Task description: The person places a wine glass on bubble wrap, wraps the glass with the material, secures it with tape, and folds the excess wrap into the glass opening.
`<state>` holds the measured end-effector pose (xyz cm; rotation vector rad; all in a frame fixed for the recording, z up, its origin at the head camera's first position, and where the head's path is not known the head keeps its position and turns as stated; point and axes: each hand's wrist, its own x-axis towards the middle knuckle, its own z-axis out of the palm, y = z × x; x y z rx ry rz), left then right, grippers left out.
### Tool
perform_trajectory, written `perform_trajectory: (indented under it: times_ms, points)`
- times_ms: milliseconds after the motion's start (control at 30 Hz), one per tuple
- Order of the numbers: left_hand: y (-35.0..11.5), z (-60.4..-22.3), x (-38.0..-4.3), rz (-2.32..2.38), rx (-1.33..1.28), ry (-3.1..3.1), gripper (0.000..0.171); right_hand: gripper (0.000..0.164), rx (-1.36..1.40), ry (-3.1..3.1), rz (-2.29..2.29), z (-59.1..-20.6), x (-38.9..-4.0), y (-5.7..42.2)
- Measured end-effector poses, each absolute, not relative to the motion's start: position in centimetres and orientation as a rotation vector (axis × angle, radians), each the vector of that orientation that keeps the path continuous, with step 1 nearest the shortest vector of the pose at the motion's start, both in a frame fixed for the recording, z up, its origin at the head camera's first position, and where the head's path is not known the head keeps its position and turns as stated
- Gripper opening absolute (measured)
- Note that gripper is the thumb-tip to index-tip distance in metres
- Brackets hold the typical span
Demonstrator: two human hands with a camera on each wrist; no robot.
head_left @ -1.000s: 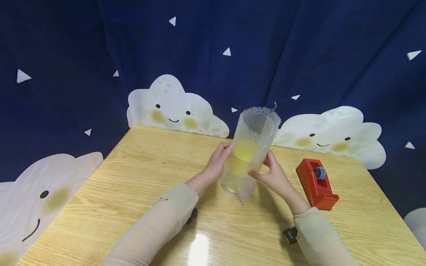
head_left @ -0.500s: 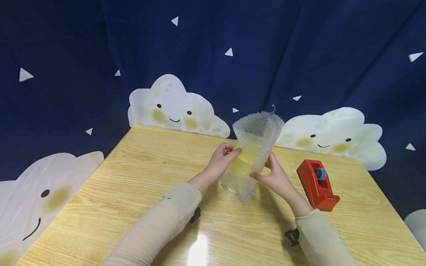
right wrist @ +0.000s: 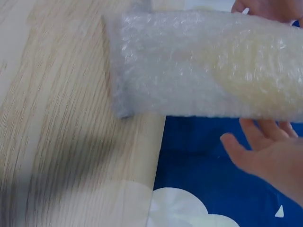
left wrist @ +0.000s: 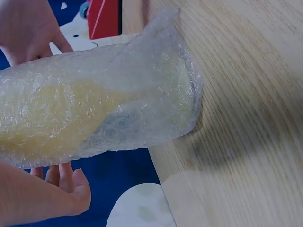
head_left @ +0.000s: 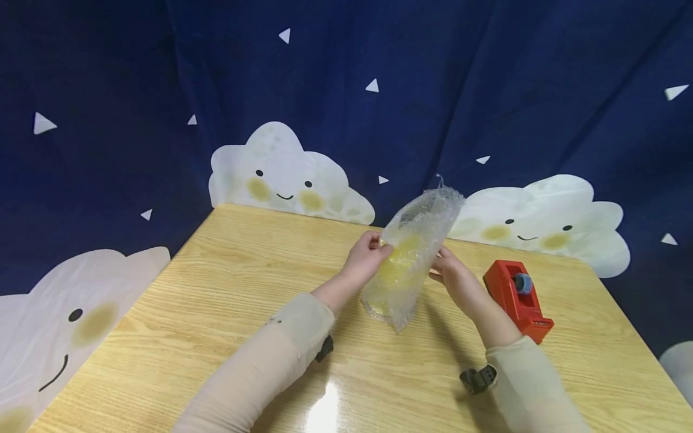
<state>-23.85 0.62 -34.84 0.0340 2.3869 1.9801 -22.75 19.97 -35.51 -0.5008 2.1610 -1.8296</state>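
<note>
A tall sleeve of clear bubble wrap (head_left: 403, 270) leans to the right over the table, with a blurred yellow thing (left wrist: 71, 111) showing through it. Inside, this yellow thing narrows towards the sleeve's lower end. My left hand (head_left: 365, 257) grips the wrap's left side, thumb on the front, other fingers partly hidden behind. On the opposite side, my right hand (head_left: 460, 282) is held with fingers extended at the wrap's edge; its thumb is off the front. In the right wrist view, the right hand's fingers (right wrist: 258, 135) reach behind the sleeve.
A red tape dispenser (head_left: 517, 297) with a small blue-grey roll stands to the right of my right hand. The wooden table (head_left: 260, 258) ends at a dark blue curtain (head_left: 325, 78) printed with white clouds and triangles. A black strap piece (head_left: 477, 380) hangs below the right cuff.
The wrap's upper opening has flattened and folded over to the right. My left thumb has moved onto the wrap's front, and my right thumb has come off it.
</note>
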Motion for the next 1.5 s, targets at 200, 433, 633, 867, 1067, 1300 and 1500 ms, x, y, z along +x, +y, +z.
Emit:
perform_trajectory:
  times_ms: [200, 433, 633, 867, 1067, 1300, 1500]
  points:
    - [0.6, -35.1, -23.8, 1.997, 0.044, 2.371, 0.034, 0.042, -0.414, 2.091, -1.912, -35.2, -22.7, 19.7]
    - [0.5, -35.0, -23.8, 2.005, 0.032, 2.357, 0.032, 0.021, -0.263, 2.14, -1.918, -34.6, -22.7, 19.2]
    - [0.6, -35.0, -23.8, 2.011, 0.031, 2.352, 0.033, 0.016, -0.089, 2.293, -1.838, -33.8, -22.7, 18.5]
    - [0.7, -34.9, -23.6, 2.0, 0.038, 2.333, 0.033, 0.049, 0.067, 2.448, -1.71, -32.7, -22.6, 17.1]
    - [0.5, -35.2, -23.6, 1.999, 0.06, 2.314, 0.033, 0.052, 0.082, 2.488, -1.708, -32.7, -22.6, 16.6]
    - [-0.1, -34.8, -24.0, 2.002, 0.172, 2.3, 0.043, 0.055, 0.1, 2.483, -1.712, -32.7, -22.7, 16.5]
    - [-0.2, -34.4, -23.9, 1.964, 0.119, 2.247, 0.046, 0.054, 0.096, 2.507, -1.695, -32.7, -22.8, 16.5]
